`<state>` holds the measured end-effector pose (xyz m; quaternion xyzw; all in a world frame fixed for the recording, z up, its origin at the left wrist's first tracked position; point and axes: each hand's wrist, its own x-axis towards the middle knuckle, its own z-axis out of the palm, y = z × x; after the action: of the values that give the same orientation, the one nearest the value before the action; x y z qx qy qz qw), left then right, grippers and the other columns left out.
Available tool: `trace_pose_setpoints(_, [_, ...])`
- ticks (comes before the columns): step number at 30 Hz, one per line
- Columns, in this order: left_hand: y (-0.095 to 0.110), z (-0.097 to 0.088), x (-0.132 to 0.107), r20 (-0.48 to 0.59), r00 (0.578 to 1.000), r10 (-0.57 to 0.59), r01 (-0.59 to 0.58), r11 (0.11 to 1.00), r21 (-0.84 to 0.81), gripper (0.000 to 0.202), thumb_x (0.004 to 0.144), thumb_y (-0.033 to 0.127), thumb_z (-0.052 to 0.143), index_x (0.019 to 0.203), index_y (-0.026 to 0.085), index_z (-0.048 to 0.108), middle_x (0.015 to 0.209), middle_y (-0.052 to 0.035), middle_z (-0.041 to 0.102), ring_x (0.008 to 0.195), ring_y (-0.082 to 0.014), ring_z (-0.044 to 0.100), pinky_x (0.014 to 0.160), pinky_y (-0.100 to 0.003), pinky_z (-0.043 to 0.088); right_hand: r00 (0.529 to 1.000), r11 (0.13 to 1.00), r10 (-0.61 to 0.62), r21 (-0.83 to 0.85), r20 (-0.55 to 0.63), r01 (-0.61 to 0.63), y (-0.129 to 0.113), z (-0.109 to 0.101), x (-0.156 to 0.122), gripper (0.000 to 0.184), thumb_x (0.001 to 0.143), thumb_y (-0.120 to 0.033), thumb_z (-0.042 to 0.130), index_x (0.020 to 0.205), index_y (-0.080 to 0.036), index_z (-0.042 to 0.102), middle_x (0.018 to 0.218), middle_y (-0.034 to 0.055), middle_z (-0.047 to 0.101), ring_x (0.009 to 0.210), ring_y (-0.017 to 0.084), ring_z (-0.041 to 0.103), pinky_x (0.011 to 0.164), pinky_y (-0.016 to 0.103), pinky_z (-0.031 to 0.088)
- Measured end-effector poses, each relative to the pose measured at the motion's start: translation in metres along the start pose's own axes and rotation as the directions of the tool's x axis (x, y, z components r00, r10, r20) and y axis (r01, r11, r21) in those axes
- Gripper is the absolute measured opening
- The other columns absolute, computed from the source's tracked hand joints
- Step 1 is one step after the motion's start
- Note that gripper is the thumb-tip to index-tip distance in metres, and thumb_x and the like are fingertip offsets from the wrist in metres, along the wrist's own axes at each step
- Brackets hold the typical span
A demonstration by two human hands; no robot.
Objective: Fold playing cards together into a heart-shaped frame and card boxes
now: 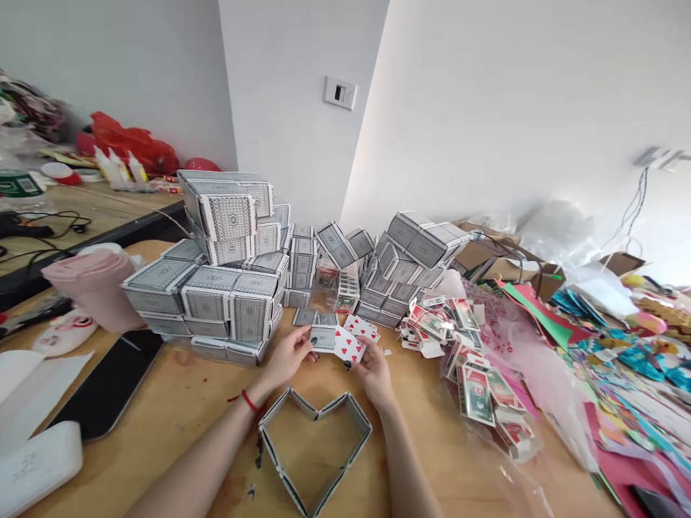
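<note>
My left hand point(290, 356) pinches a playing card showing its grey patterned back point(324, 337). A face-up hearts card point(348, 345) is pinched in my right hand point(371, 370). The two cards meet or overlap edge to edge; I cannot tell whether they are joined. Just beyond them another hearts card point(363, 327) lies on the table, beside some grey-backed cards point(305, 316). Between my forearms stands a heart-shaped frame point(273, 452) of folded grey cards, open in the middle.
Card-built boxes point(213, 288) are stacked at the left and more point(402, 270) at the right back. Opened card packs point(478, 392) lie right, near coloured paper point(540, 316). A black phone point(111, 388), pink cup point(94, 288) and white case point(40, 460) are left.
</note>
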<state>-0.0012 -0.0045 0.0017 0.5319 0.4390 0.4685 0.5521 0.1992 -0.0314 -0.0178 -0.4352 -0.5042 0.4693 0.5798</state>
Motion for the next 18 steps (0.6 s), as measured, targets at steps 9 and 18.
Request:
trace_pose_setpoints(9, [-0.004,0.004,0.0,-0.021,0.999,0.028,-0.025,0.994,0.11,0.028,0.08,0.028,0.044,0.105,0.016,0.044,0.064,0.0042,0.054,0.042,-0.007,0.047,0.042,-0.02,0.035,0.986,0.988,0.143,0.042,0.09,-0.148,-0.012,0.0,0.001,0.044,0.057,-0.013,0.066,0.097,-0.025,0.052,0.08,-0.0009,0.065,0.068,0.016,0.06,0.052,0.025,0.049])
trace_pose_setpoints(18, [-0.003,0.005,0.001,-0.022,1.0,0.019,-0.017,0.997,0.078,0.02,0.079,0.025,0.045,0.097,0.017,0.041,0.064,0.0044,0.054,0.039,-0.0057,0.047,0.04,-0.018,0.035,0.951,0.96,0.274,0.011,0.141,-0.278,-0.019,-0.005,0.016,0.042,0.052,-0.012,0.062,0.091,-0.022,0.049,0.059,-0.0075,0.057,0.049,0.011,0.053,0.045,0.021,0.042])
